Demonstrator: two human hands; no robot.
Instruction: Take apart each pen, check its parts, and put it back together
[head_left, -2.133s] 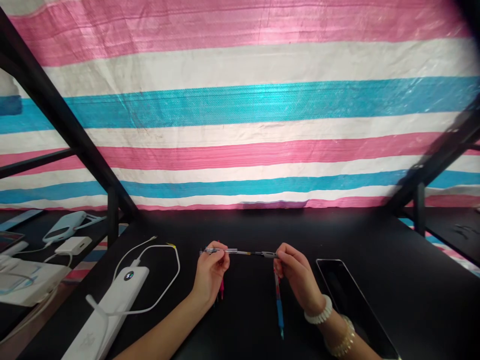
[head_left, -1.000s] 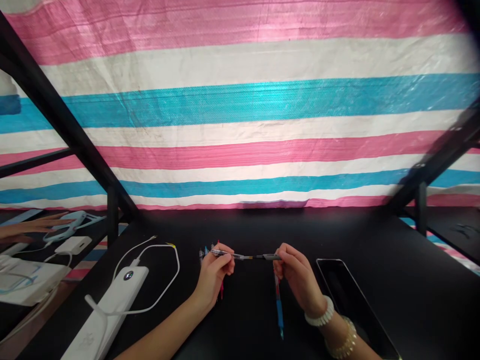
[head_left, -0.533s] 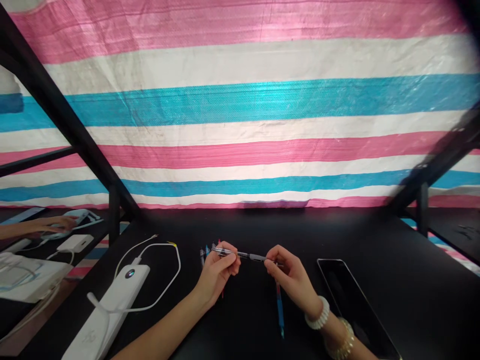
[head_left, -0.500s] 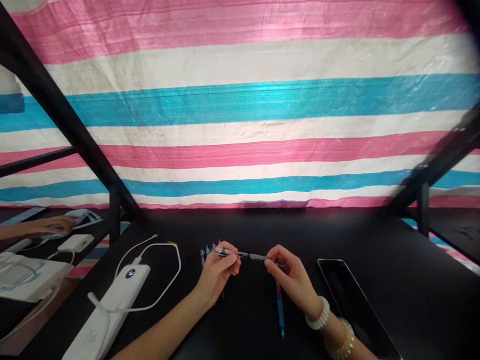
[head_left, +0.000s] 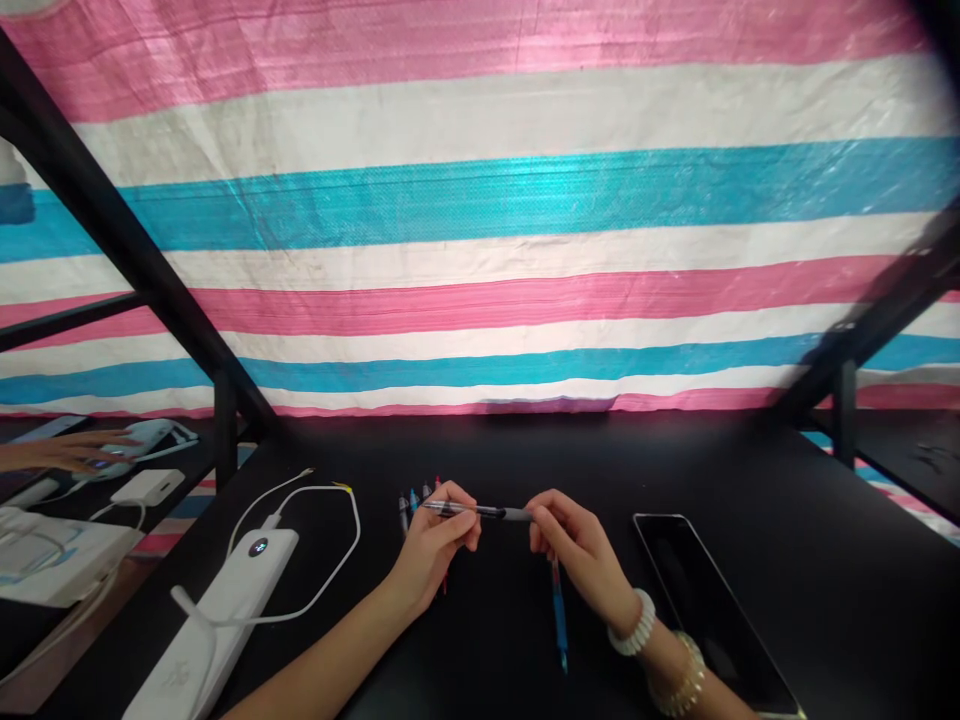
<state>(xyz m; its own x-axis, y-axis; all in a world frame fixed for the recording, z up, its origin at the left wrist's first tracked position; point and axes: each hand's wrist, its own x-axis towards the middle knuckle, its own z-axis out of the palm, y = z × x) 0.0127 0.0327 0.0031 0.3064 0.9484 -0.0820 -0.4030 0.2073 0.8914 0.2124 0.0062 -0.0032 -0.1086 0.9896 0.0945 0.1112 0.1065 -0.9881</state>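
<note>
The left hand [head_left: 441, 540] pinches the clear barrel of the pen [head_left: 489, 511] between thumb and fingers, one end jutting past the grip on the left. The right hand [head_left: 574, 540] closes its fingertips on the grey end. The pen lies nearly level between the hands, its middle bare. Below the right hand is a blue pen [head_left: 560, 620] on the black table [head_left: 480, 660]; more pens [head_left: 403, 512] lie partly hidden behind the left hand. Farther out are a phone [head_left: 709, 600] at right and a white power bank [head_left: 225, 610] with its cable [head_left: 358, 530] at left. Another person's hand [head_left: 75, 449] touches a pale device [head_left: 146, 436] at far left.
</note>
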